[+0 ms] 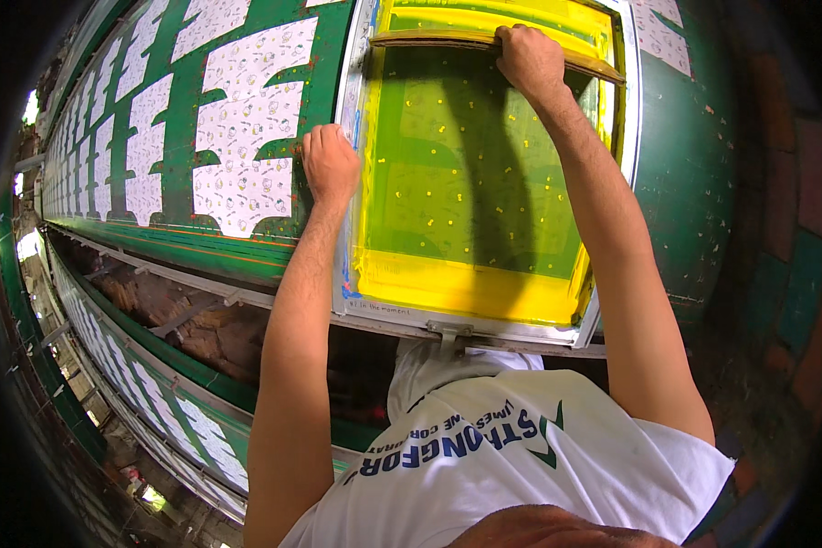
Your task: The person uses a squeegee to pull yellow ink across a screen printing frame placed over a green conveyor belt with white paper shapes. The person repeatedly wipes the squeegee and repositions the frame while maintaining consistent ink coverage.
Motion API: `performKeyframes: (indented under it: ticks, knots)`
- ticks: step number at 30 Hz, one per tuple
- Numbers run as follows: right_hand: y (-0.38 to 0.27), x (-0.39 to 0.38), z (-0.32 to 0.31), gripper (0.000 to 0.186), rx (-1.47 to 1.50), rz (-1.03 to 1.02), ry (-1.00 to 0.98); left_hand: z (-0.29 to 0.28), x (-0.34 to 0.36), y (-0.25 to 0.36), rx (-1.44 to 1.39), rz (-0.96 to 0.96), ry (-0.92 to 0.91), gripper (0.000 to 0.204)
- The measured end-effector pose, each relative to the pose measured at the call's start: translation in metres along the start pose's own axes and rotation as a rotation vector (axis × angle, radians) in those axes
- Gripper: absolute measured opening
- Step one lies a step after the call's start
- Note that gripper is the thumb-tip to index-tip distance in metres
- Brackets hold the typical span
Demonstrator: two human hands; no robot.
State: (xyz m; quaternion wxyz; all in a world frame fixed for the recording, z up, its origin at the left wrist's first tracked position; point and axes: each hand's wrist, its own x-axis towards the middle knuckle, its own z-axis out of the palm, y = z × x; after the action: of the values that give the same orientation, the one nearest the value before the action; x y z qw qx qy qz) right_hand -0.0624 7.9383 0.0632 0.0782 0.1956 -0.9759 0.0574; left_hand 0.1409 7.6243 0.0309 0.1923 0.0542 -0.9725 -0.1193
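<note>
A screen-printing frame (346, 237) with a pale metal rim lies in front of me on the green table. Bright yellow ink coats its mesh (466, 285), thickest along the near and far ends, and small yellow dots show across the middle. Spanning the frame near its far end is a squeegee (429, 38) with a wooden bar. My right hand (532, 62) is closed around that bar, right of its centre. At the frame's left rim my left hand (331, 166) is closed, its fingers curled against the edge; their tips are partly hidden.
White printed fabric pieces (247, 137) lie in rows on the green table (178, 239), running off to the left. A second green table with more pieces (212, 434) stands at lower left, beyond a gap. A metal bracket (449, 332) juts from the frame's near edge.
</note>
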Motion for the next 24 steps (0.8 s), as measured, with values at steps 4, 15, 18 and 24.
performKeyframes:
  ticks: [4, 15, 18, 24]
  knots:
    - [0.008, 0.020, -0.017, 0.018, 0.064, 0.026, -0.084, 0.000, 0.001, 0.001, 0.016, 0.011, 0.016, 0.010]
    - [0.023, 0.079, -0.012, 0.016, 0.082, 0.024, 0.071, 0.000, 0.000, -0.002, -0.031, -0.020, -0.008, 0.013]
    - [0.021, 0.104, 0.001, 0.017, 0.079, 0.040, 0.075, 0.000, 0.000, -0.003, -0.044, -0.007, 0.000, 0.012]
    - [0.030, 0.116, -0.003, 0.022, 0.121, -0.090, -0.109, 0.003, -0.002, -0.008, -0.103, 0.018, 0.048, 0.010]
